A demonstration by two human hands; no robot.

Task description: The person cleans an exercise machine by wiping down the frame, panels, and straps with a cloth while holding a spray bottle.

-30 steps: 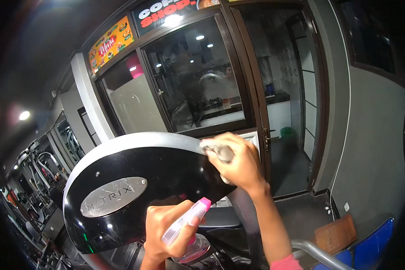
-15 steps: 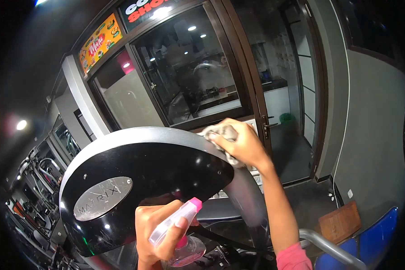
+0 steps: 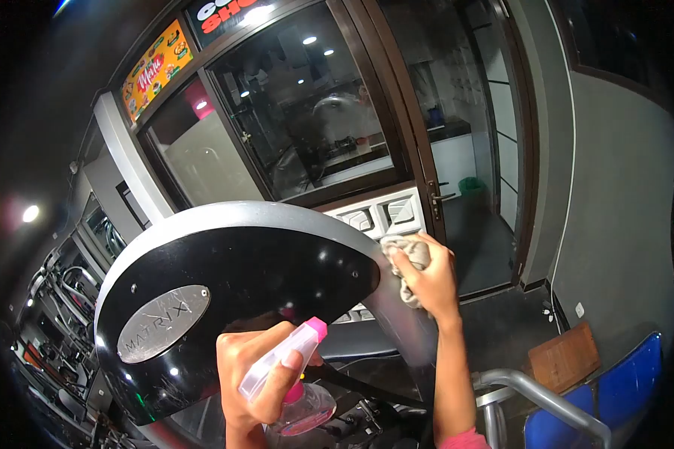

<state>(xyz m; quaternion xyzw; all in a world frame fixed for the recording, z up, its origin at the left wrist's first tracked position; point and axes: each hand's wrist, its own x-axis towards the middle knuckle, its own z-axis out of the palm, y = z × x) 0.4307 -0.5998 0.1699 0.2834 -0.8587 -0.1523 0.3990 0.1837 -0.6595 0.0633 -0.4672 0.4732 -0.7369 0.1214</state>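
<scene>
My left hand (image 3: 251, 378) is closed around a clear spray bottle (image 3: 307, 410) with a pink nozzle, in front of a black machine cover (image 3: 277, 273) that carries an oval MATRIX badge (image 3: 165, 323). In my right hand (image 3: 432, 280) a crumpled beige cloth (image 3: 408, 262) is bunched up. The cloth lies against the silver rim (image 3: 240, 215) of the machine, where it curves down on the right. My fingers cover part of the cloth.
Behind the machine stand a glass window (image 3: 314, 112) and a brown-framed door (image 3: 434, 179). To the lower right are a grey metal tube (image 3: 539, 400), a blue seat (image 3: 629, 382) and a wooden board (image 3: 564, 355). Gym machines (image 3: 60, 322) line the left.
My right hand has slid the cloth down and to the right along the silver rim. The left hand still holds the spray bottle, and the view has shifted slightly.
</scene>
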